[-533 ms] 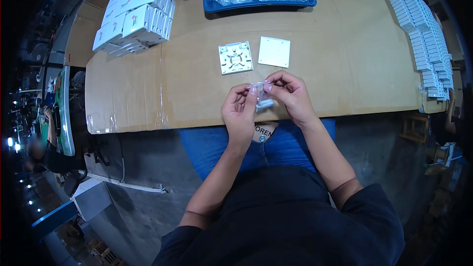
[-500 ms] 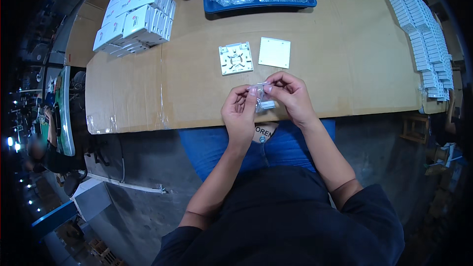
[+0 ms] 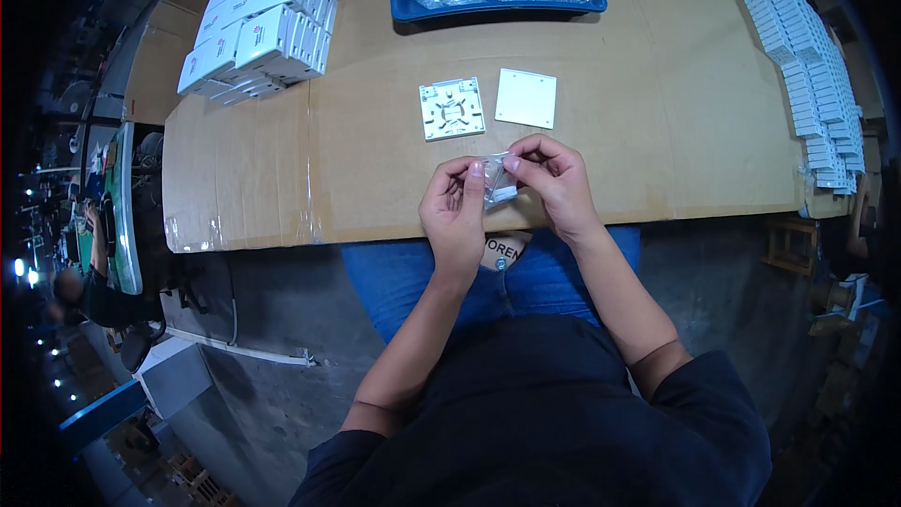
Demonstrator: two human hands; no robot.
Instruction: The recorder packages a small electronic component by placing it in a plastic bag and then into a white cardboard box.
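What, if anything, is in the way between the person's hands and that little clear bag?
Nothing visible: the left hand and the right hand both pinch the clear bag near its upper edge. The white piece low down appears to be inside, with only the bag's clear film around it.

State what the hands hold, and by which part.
A small clear bag, pinched near its upper end by the left hand and the right hand.

The cardboard-covered table point(image 3: 375, 160) is brightly lit; left of it, dimness is broken by glaring lights point(image 3: 33, 279); around it, straight edges are bent.
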